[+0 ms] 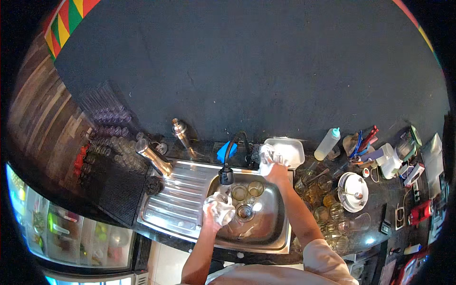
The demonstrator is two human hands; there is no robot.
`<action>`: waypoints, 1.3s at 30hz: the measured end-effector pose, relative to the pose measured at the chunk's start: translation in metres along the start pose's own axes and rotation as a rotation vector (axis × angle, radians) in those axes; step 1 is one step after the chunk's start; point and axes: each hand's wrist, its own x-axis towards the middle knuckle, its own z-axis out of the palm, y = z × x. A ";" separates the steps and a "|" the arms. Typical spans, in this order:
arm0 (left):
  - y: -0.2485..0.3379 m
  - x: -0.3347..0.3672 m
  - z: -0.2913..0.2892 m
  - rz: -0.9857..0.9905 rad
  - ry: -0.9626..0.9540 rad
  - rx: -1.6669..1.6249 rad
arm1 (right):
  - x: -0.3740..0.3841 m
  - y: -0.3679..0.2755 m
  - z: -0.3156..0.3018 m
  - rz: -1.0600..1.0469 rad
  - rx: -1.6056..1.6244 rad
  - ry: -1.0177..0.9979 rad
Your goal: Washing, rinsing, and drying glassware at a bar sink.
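Observation:
My left hand is over the left side of the steel sink, curled round something buried in thick white foam. What it holds cannot be made out. At the sink's back right corner, my right hand is closed at the near left edge of a white rectangular tub. Foam covers its fingers and hides whatever is in them. Three glasses stand in the basin: one glass, another glass beside it, and a nearer glass. The black faucet head hangs between my hands.
A ribbed drainboard lies left, with a metal shaker at its back edge. Behind the faucet sits a blue sponge-like block. Several used glasses crowd the right counter, near stacked white plates and a squeeze bottle.

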 end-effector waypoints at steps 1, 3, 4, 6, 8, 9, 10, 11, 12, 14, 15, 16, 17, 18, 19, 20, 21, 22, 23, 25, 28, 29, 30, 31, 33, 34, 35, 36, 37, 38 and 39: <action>-0.001 0.002 0.002 -0.006 0.060 -0.013 | 0.004 0.003 -0.001 -0.004 -0.002 -0.002; 0.000 0.005 0.004 -0.020 0.113 -0.025 | 0.014 0.014 -0.005 0.029 0.213 -0.020; 0.000 0.005 0.003 -0.053 0.053 -0.044 | 0.017 0.018 -0.006 0.046 0.321 -0.028; -0.001 0.004 0.007 -0.105 0.014 -0.100 | 0.018 0.024 -0.006 -0.045 0.251 -0.020; -0.002 0.007 0.004 -0.096 0.006 -0.094 | 0.018 0.026 -0.009 -0.136 0.184 -0.014; -0.001 0.007 0.004 -0.085 -0.001 -0.089 | 0.018 0.027 -0.013 -0.110 0.088 -0.136; -0.001 0.003 0.004 -0.116 0.017 -0.107 | 0.019 0.028 -0.017 -0.082 -0.008 -0.258; 0.000 0.003 0.003 -0.118 0.019 -0.109 | 0.021 0.030 -0.022 -0.056 -0.107 -0.379; 0.001 0.003 0.002 -0.124 0.028 -0.111 | 0.027 0.031 -0.028 -0.022 -0.150 -0.499; 0.004 0.003 -0.004 -0.124 0.041 -0.114 | 0.024 0.020 -0.037 0.038 -0.084 -0.403; 0.005 0.003 -0.010 -0.126 0.052 -0.121 | 0.024 0.012 -0.039 0.097 -0.015 -0.305; 0.007 0.002 -0.015 -0.127 0.063 -0.127 | 0.018 0.003 -0.031 0.110 0.065 -0.061; 0.000 0.007 -0.014 -0.148 0.048 -0.131 | 0.007 0.012 -0.004 0.127 0.047 -0.053; -0.008 0.013 -0.011 -0.185 0.022 -0.121 | -0.003 0.030 0.041 0.183 0.408 0.083; -0.011 0.017 -0.011 -0.202 0.010 -0.107 | -0.008 0.034 0.069 0.216 0.785 0.217; 0.006 0.005 -0.008 -0.155 0.075 -0.086 | -0.019 -0.021 0.047 0.133 0.734 0.086; 0.015 -0.004 -0.014 -0.122 0.097 -0.083 | -0.030 -0.074 0.005 0.048 0.665 -0.025; 0.009 -0.001 -0.012 -0.170 0.147 -0.080 | -0.029 -0.074 0.009 0.060 0.650 -0.014; 0.004 0.003 -0.014 -0.213 0.202 -0.072 | -0.025 -0.072 0.026 0.313 0.688 -0.087; -0.001 0.008 -0.031 -0.203 -0.052 -0.132 | -0.011 -0.072 0.058 0.561 0.733 -0.159; 0.001 0.005 -0.025 -0.245 0.053 -0.024 | -0.003 -0.064 0.089 0.402 0.591 0.303; 0.002 0.003 -0.028 -0.245 0.054 -0.022 | -0.003 -0.067 0.094 0.377 0.613 0.294; 0.003 0.001 -0.031 -0.248 0.092 0.008 | -0.005 -0.067 0.098 0.354 0.634 0.287; 0.003 0.000 -0.033 -0.253 0.128 0.039 | -0.010 -0.066 0.101 0.357 0.632 0.290; 0.008 -0.003 -0.041 -0.240 0.142 0.050 | -0.020 -0.075 0.096 0.371 0.488 0.172; 0.010 -0.004 -0.044 -0.236 0.151 0.059 | -0.022 -0.077 0.091 0.264 0.372 0.217; 0.012 -0.002 -0.047 -0.237 0.147 0.063 | -0.020 -0.080 0.085 0.267 0.372 0.221; 0.014 -0.001 -0.050 -0.264 0.121 0.037 | -0.016 -0.085 0.079 0.285 0.355 0.201; 0.017 0.000 -0.053 -0.290 0.097 0.012 | -0.012 -0.090 0.076 0.303 0.339 0.180; 0.016 0.002 -0.049 -0.303 0.090 0.016 | -0.007 -0.083 0.083 0.294 0.310 0.188; 0.016 0.001 -0.044 -0.318 0.122 0.016 | -0.004 -0.075 0.089 0.307 0.306 0.191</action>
